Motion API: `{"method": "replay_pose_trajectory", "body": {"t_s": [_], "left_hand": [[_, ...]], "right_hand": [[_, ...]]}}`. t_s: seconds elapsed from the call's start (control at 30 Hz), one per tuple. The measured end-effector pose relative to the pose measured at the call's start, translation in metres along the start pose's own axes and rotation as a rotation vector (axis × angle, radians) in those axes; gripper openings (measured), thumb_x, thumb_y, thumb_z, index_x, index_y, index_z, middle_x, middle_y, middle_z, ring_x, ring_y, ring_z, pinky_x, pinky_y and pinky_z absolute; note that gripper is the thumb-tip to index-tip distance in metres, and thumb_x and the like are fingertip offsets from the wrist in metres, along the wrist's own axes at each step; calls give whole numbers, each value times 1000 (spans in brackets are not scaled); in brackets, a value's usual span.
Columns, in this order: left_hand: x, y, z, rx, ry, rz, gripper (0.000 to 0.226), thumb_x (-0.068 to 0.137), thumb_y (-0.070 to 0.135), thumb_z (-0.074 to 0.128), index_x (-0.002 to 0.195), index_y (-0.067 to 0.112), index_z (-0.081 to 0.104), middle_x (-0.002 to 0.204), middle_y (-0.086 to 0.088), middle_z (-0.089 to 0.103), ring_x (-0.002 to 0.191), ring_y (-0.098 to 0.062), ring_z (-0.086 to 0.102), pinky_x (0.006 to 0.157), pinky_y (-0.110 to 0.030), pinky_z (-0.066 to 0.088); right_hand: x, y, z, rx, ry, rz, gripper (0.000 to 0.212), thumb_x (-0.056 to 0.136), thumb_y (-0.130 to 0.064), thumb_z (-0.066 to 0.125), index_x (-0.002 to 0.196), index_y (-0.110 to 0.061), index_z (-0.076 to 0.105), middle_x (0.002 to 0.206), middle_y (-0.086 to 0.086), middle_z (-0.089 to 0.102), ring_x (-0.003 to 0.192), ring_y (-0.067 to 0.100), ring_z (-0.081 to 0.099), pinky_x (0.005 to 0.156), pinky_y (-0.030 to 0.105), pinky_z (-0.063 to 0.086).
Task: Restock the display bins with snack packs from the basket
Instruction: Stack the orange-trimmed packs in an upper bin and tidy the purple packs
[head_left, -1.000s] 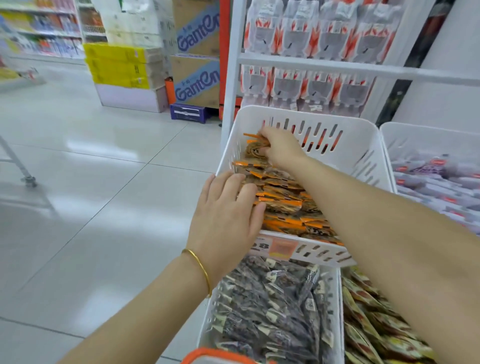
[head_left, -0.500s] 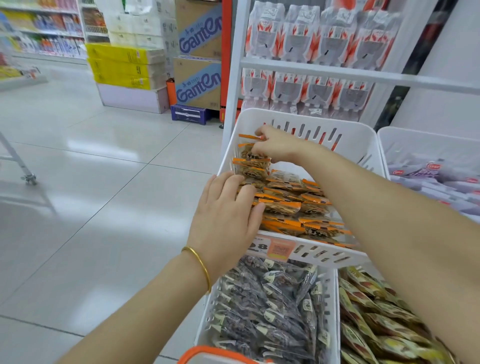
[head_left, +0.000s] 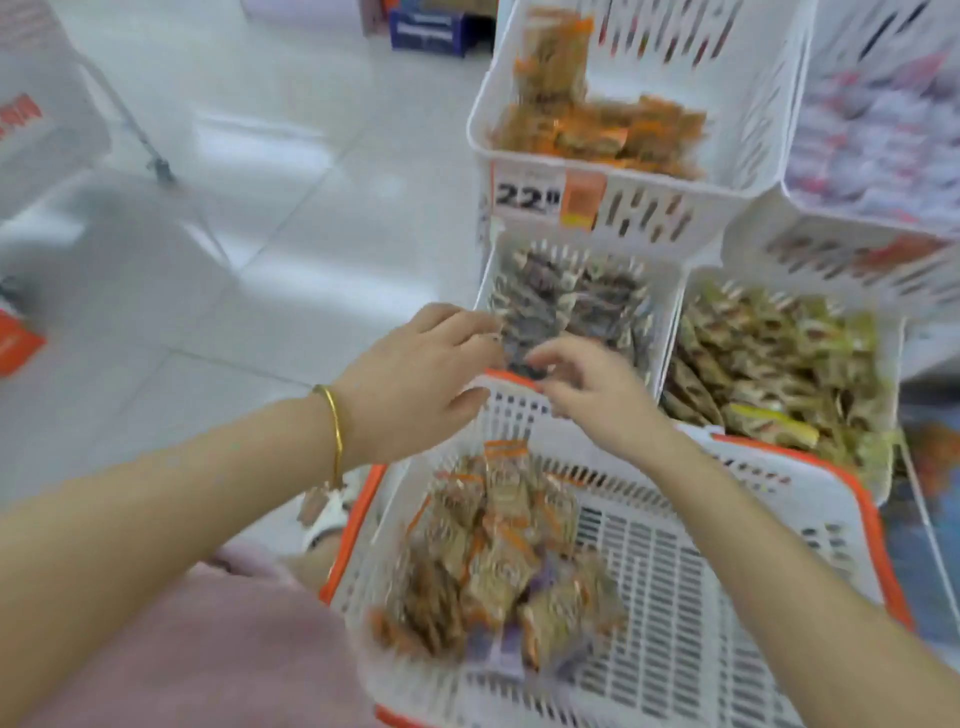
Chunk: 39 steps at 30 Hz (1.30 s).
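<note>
A white basket with an orange rim (head_left: 795, 460) sits low in front of me, holding a heap of orange-edged snack packs (head_left: 493, 551) on its left side. My left hand (head_left: 415, 374), a gold bangle on its wrist, hovers over the basket's far rim with relaxed fingers, the thumb close to the rim. My right hand (head_left: 592, 389) is beside it, fingers loosely spread and holding nothing that I can make out. The upper display bin (head_left: 675, 208) holds similar orange packs (head_left: 602, 130). The frame is motion-blurred.
Below the upper bin, a bin of dark packs (head_left: 571, 296) lies just beyond my fingers. A bin of yellow-green packs (head_left: 769, 364) is to its right and a bin of white-red packs (head_left: 872, 140) above that. A "22" price tag (head_left: 527, 197) hangs on the upper bin. Tiled floor (head_left: 234, 234) spreads left.
My view has dropped from the upper bin to the basket. Both hands left the orange packs in the upper bin and came down to the basket's far rim.
</note>
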<state>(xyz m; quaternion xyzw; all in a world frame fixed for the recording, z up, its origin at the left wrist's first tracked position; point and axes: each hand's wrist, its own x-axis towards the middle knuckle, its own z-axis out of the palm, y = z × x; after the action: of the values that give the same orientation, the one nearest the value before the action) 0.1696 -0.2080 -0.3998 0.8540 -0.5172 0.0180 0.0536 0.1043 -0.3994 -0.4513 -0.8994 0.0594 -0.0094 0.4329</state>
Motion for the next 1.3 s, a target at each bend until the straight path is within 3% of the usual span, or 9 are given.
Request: {"method": "replay_pose_trajectory", "body": {"t_s": [0.1,0.2,0.47,0.53,0.7,0.83,0.97,1.1,1.3], "left_hand": [[-31,12,10,-41,-226,-147,36,93,30,48,128,21,51,143,-2,40,129,-28,34,106,-33,26],[-43,21,15,-32,-349,-240,39,95,35,44,134,27,44,145,4,34,132,-21,26,108,-35,28],[-37,7,22,99,-488,-232,43,96,42,36,136,26,39,139,3,38,129,-22,30,104,-38,36],[-36,1,21,122,-504,-221,42,96,43,36,133,24,41,137,2,40,127,-22,32,102,-39,39],[-35,-5,18,107,-512,-214,42,96,44,36,132,24,42,135,1,41,125,-22,33,100,-40,40],[-35,-6,17,76,-529,-241,42,96,43,37,135,26,40,137,3,39,126,-21,31,99,-40,41],[-33,-3,15,35,-550,-259,44,96,43,38,137,27,38,139,3,38,127,-20,31,101,-38,39],[-26,2,13,-31,-553,-272,47,96,42,40,140,24,34,139,1,39,126,-21,34,100,-38,39],[-6,17,18,-472,-452,-477,47,100,30,37,143,14,27,139,-8,44,117,-25,51,97,-31,41]], "right_hand": [[-17,50,56,-79,-135,206,33,94,-5,45,123,-14,57,126,3,56,108,18,56,86,30,46],[-15,88,100,-138,-204,362,36,95,-7,49,131,-10,49,132,8,52,116,24,52,89,31,43],[-15,132,174,37,-29,809,45,87,-29,66,120,-7,43,107,7,58,102,29,58,76,34,43],[-17,129,173,75,-19,769,32,88,-27,66,110,-9,52,97,6,59,95,29,58,81,38,48],[-36,127,155,580,49,657,13,86,-17,66,99,-16,63,107,1,68,96,21,65,87,43,53],[-29,111,180,415,-164,517,21,85,-20,67,105,-15,63,96,-5,66,88,14,62,75,30,49],[-23,105,201,399,-27,530,13,88,-18,64,85,-26,54,86,-2,56,81,16,54,69,28,45],[-37,92,151,579,116,520,26,89,-14,63,114,-20,61,112,-1,66,104,18,63,90,40,52],[-49,49,54,1134,73,317,21,92,-1,50,109,-10,58,98,4,71,90,19,68,69,33,59]]}}
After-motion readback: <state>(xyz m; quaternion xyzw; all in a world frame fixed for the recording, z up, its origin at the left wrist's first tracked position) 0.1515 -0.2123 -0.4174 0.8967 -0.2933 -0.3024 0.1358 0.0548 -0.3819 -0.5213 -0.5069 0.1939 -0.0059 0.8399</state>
